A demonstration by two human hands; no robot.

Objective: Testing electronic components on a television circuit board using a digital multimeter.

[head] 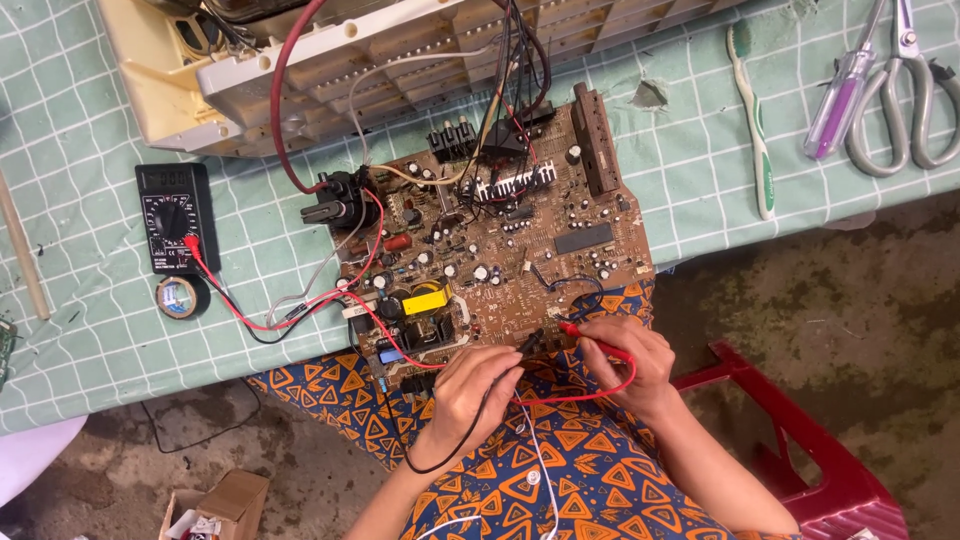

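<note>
A brown circuit board (520, 255) crowded with parts lies partly on the table and partly over my lap. My left hand (470, 390) grips a black multimeter probe (530, 343) with its tip at the board's near edge. My right hand (625, 360) pinches a red probe (590, 335) whose tip touches the same edge, close to the black one. Red and black leads run left across the board to a black multimeter (177, 217) lying on the table.
A cream appliance casing (330, 70) sits at the back, wired to the board. A tape roll (181, 296), toothbrush (752, 115), scissors (905, 100) and purple screwdriver (840, 100) lie on the green checked cloth (100, 330). Red stool (800, 440) at right, cardboard box (215, 505) on the floor.
</note>
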